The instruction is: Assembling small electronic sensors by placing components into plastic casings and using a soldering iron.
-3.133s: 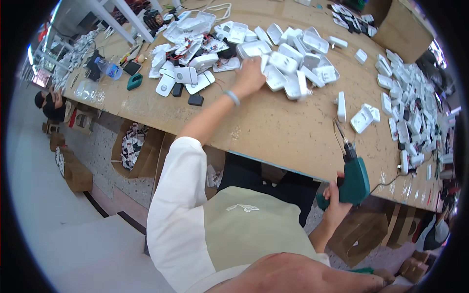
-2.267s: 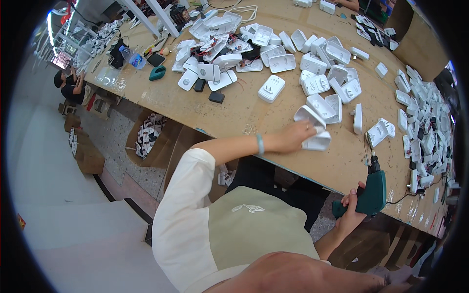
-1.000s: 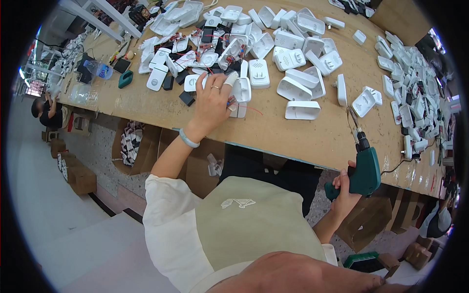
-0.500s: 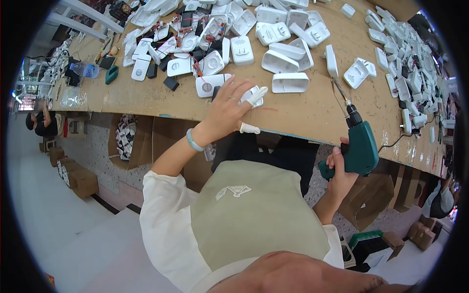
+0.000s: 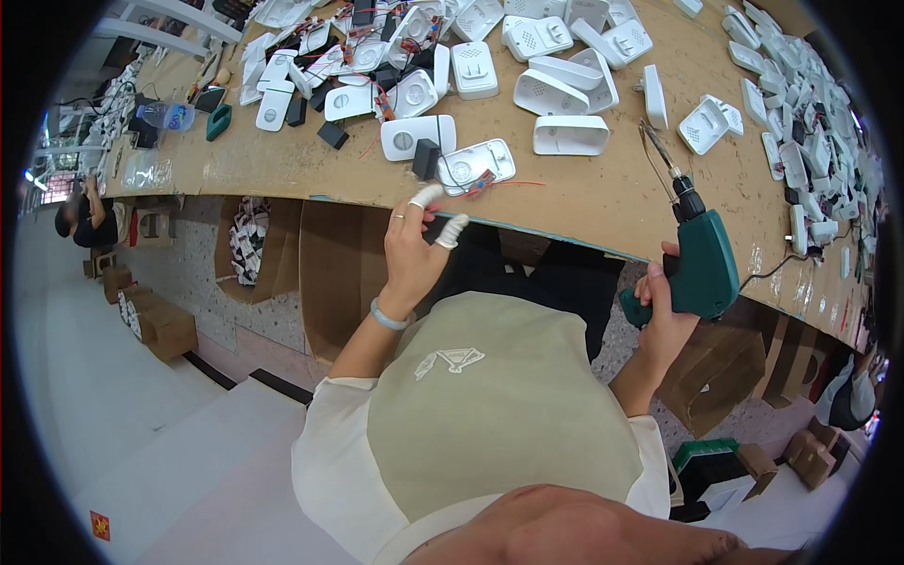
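Note:
My right hand [image 5: 667, 303] is wrapped round the handle of a green soldering gun [image 5: 704, 268], whose metal tip points up over the table, apart from the parts. My left hand [image 5: 411, 250] is at the table's front edge, thumb and index finger apart, both in white finger cots, with nothing visible between them. Just beyond it lies an opened white plastic housing [image 5: 492, 156] with red wires and a small circuit board [image 5: 484, 179]. A black block [image 5: 426, 159] stands against it, beside another white housing [image 5: 400, 141] with a round grille.
Heaped white housings, black blocks and wired boards [image 5: 386, 66] cover the far table. More housings [image 5: 796, 141] are piled at the right, near a black cord [image 5: 774, 273]. A bottle [image 5: 167, 116] lies at the left. Cardboard boxes [image 5: 344, 273] stand below the front edge.
My left hand has drawn back toward me from over the white housings to the table edge, uncovering the opened housing, board and red wires. My right hand still grips the soldering gun.

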### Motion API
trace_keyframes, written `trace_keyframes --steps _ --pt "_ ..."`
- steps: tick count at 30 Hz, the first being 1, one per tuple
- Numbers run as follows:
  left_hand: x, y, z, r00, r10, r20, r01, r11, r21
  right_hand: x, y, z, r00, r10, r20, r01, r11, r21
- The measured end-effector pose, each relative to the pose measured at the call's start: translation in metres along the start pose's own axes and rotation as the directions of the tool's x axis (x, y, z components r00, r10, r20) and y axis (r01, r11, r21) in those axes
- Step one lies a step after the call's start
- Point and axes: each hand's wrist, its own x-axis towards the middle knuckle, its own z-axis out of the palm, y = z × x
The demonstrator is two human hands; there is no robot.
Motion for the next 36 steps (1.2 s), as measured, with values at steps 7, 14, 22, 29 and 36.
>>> trace_keyframes --steps 7,14,22,29,36 --pt "0.019 0.013 0.003 0.995 0.090 0.038 -0.085 0.989 -0.117 -0.003 0.000 -0.013 0.999 0.029 -0.013 -0.029 1.000 -0.011" --pt "0.055 0.020 0.039 0.894 0.439 0.088 -0.441 0.897 0.003 -0.005 0.008 -0.022 0.995 0.093 -0.036 -0.095 0.995 -0.029" --pt "0.054 0.025 0.052 0.956 0.270 0.117 -0.260 0.961 -0.096 -0.007 0.014 -0.027 0.994 0.111 -0.016 -0.111 0.994 -0.018" --pt "0.068 0.014 0.049 0.784 0.536 0.311 -0.579 0.813 0.059 -0.006 0.017 -0.028 0.989 0.148 0.020 -0.147 0.989 -0.031" --pt "0.066 0.028 0.049 0.878 0.453 0.155 -0.470 0.877 0.101 -0.010 0.016 -0.027 0.987 0.153 0.043 -0.152 0.988 -0.024"
